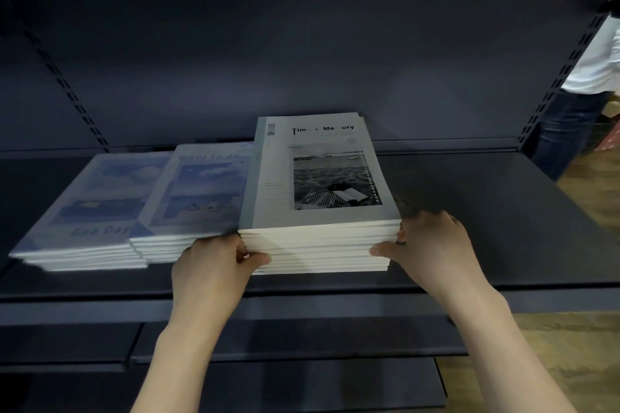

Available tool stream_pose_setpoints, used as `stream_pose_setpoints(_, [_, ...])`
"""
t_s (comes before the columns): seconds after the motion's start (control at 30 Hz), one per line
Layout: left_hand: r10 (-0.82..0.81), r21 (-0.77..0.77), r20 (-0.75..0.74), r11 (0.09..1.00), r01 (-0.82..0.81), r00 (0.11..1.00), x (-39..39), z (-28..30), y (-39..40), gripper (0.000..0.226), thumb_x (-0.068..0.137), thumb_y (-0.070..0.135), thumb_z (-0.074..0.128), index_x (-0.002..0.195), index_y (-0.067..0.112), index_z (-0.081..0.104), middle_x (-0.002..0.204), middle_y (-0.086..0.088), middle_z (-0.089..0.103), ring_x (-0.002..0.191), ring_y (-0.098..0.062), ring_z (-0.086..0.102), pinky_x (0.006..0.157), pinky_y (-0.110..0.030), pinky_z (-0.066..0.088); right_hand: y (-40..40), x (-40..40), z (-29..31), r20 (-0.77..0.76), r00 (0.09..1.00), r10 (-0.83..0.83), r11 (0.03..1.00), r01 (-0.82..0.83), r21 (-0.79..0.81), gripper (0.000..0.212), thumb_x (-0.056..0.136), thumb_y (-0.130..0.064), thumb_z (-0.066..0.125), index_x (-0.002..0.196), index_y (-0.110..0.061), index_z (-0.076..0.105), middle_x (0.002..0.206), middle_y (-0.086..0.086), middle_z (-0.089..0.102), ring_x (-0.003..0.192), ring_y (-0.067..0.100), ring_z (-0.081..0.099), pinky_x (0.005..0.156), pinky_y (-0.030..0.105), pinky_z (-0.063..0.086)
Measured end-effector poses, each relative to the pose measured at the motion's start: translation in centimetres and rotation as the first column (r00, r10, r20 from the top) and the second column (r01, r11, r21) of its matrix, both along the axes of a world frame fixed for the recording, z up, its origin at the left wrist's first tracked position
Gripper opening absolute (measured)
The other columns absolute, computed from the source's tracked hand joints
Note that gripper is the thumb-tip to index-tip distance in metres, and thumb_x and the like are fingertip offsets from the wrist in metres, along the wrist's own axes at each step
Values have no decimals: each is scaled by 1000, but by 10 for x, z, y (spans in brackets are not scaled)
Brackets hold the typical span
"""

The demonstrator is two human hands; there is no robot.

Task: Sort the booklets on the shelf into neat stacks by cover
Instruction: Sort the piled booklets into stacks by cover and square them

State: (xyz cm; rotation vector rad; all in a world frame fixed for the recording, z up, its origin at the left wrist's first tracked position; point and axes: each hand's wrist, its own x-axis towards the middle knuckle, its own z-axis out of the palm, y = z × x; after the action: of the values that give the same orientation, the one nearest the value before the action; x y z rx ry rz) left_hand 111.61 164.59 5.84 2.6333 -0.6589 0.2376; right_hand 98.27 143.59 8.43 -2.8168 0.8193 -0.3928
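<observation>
Three stacks of booklets lie side by side on the dark shelf (486,211). The tallest stack (318,245), on the right, has a grey cover reading "Time & Memory" with a black-and-white photo. My left hand (214,268) grips its near left corner and my right hand (432,245) grips its near right corner, fingers pressed on the page edges. To its left sits a blue-cover stack (201,198) titled "want to do", partly hidden behind the grey stack. Furthest left is a lower blue stack (90,211) reading "One Day".
The shelf's back panel (302,60) and slotted uprights (67,84) rise behind the stacks. Lower shelves (268,345) jut out below my arms. A person in a white top and jeans (583,94) stands at the right on a wooden floor (590,184).
</observation>
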Motion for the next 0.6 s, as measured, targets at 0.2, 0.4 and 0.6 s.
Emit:
stream_pose_setpoints(0.2, [-12, 85, -33, 996, 14, 999, 3, 6, 3, 39, 75, 63, 59, 85, 27, 68, 91, 10, 69, 90, -19, 60, 65, -27, 42, -4, -2, -3, 8, 1000, 5, 998, -6, 67, 40, 75, -49, 69, 60, -23, 42, 58, -10, 47, 55, 4, 41, 55, 23, 30])
stream_pose_setpoints(0.4, [-48, 82, -71, 995, 54, 996, 6, 12, 6, 39, 82, 58, 52, 81, 23, 69, 86, 5, 69, 86, -21, 59, 64, -28, 42, -15, 0, 1, 21, 997, 68, 965, -71, 252, 28, 73, -46, 70, 93, -29, 59, 77, -16, 60, 73, 6, 50, 67, 25, 39])
stream_pose_setpoints(0.6, [-69, 25, -165, 997, 74, 984, 14, 9, 9, 38, 80, 56, 56, 71, 22, 70, 72, 5, 69, 78, -19, 61, 69, -35, 51, -23, 8, 8, -102, 992, 79, 973, -55, 223, 44, 67, -49, 75, 102, -27, 61, 78, -15, 63, 72, 8, 55, 61, 21, 41])
